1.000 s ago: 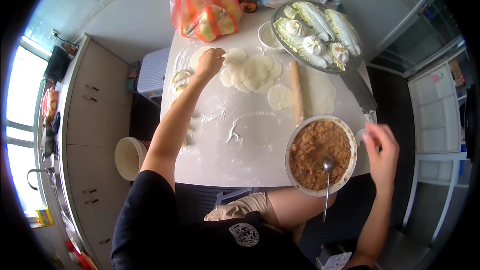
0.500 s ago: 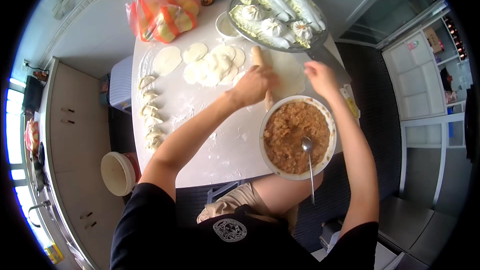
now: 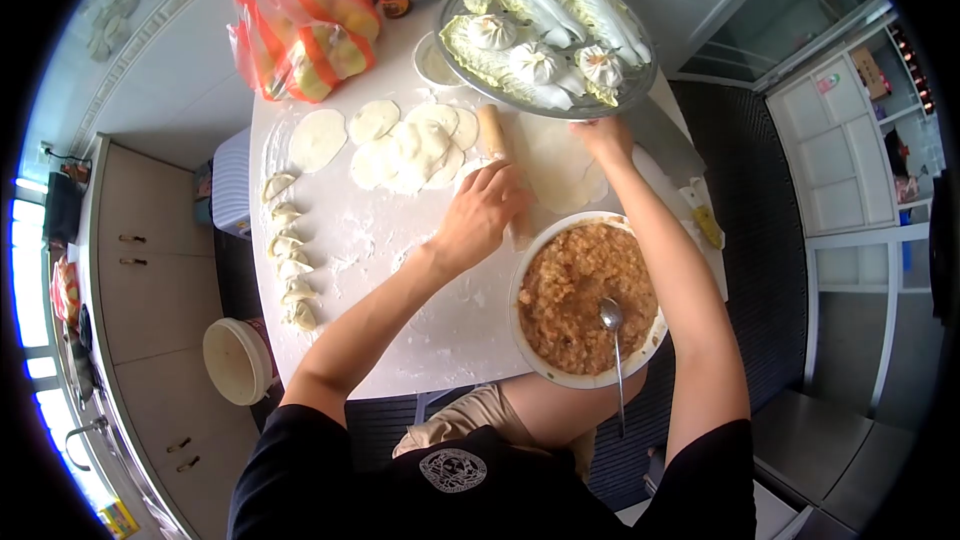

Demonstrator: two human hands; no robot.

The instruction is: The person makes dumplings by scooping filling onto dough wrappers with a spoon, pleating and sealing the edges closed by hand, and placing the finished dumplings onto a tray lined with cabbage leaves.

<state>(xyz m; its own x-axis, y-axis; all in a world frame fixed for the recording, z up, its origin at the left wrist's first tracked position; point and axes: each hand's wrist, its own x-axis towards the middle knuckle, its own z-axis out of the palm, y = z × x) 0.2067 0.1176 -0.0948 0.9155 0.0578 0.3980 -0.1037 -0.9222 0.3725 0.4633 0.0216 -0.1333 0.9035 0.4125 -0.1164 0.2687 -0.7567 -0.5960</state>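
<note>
Left hand (image 3: 482, 208) curled over rolling pin (image 3: 491, 132), firmness unclear from here | right hand (image 3: 603, 138) at near rim of tray (image 3: 500, 100), pinch hidden — best handled level | bowl (image 3: 519, 312) bodyward

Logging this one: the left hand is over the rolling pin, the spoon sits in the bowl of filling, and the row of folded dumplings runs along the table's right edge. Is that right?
Not quite: the head view shows the folded dumplings along the table's left edge. The left hand over the rolling pin and the spoon in the bowl are correct.
</note>
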